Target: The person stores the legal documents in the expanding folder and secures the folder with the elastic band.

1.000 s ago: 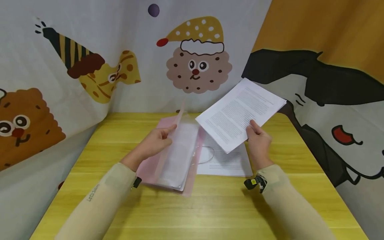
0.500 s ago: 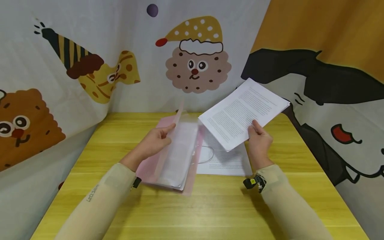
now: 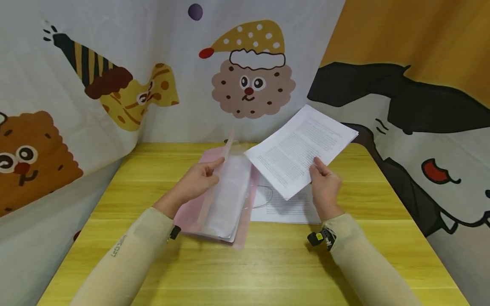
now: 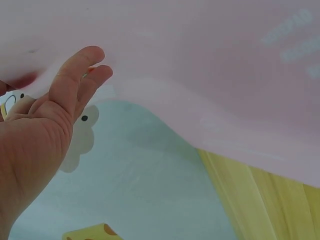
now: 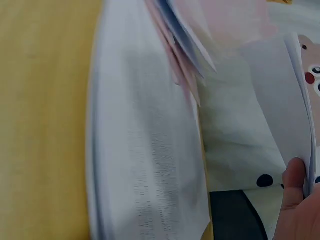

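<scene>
A pink translucent plastic folder [image 3: 240, 238] lies spread on the table, with white sheets [image 3: 226, 208] inside it. At its left my left hand [image 3: 197, 180] holds up the thin folder flap [image 3: 229, 146] between thumb and forefinger. The left wrist view shows these fingertips against the pink plastic [image 4: 210, 65]. My right hand [image 3: 325, 185] grips a stack of printed paper [image 3: 302, 148] by its lower right edge, thumb on top. Raised and tilted, that stack partly covers other printed sheets [image 3: 291, 210] lying flat. Its edge shows thin layers [image 5: 307, 115] in the right wrist view.
The wooden table [image 3: 268, 272] extends around the papers. A thin loop [image 3: 268, 199] lies over the flat sheets beside the folder. A cartoon-printed curtain [image 3: 160, 123] hangs right behind the table and down both sides.
My right hand first shifts the paper stack slightly right, then brings it back left and a little lower, closer to the folder. My left hand and the folder flap stay nearly still.
</scene>
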Available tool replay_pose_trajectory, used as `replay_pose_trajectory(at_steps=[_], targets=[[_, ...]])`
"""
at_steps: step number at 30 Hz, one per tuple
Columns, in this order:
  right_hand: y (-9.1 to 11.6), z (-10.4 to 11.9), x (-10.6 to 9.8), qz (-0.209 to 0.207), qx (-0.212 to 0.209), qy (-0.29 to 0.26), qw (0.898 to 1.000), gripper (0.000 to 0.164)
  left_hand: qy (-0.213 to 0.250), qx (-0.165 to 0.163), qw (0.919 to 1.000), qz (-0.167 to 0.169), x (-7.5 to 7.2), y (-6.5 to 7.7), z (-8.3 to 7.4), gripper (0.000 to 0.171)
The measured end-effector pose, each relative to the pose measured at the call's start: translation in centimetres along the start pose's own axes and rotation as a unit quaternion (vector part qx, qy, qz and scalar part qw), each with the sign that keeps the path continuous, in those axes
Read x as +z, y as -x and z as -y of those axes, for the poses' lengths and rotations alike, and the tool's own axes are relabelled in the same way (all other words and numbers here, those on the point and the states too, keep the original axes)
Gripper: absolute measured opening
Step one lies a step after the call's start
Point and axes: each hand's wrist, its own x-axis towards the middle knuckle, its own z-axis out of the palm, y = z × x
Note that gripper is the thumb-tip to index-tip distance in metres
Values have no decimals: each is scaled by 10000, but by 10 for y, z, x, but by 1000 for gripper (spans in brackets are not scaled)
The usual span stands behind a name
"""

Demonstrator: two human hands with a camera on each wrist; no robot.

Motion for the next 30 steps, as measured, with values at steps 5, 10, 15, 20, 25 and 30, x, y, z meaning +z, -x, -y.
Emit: replay_pose_trajectory(at_steps=[5, 10, 15, 20, 25, 30], targets=[[7, -3, -5, 21, -108, 188, 9998, 42, 26, -5, 10000, 1, 1, -1, 1, 65], [8, -2, -14, -86, -221, 327, 9992, 42, 14, -140, 9999, -67, -1, -1, 2, 64], [5, 3, -21, -286, -375, 107, 9988, 41, 37, -161, 9998, -94, -1, -1, 4, 65], [1, 13, -21, -591, -780, -33, 9952, 39, -14, -111, 9998, -156, -2, 0, 4, 64], [3, 17, -14, -668, -735, 20, 9951, 38, 26, -129, 9998, -146, -2, 1, 4, 65], [5, 16, -2, -671, -815, -104, 9944, 37, 128, -140, 9998, -53, -1, 1, 3, 65]])
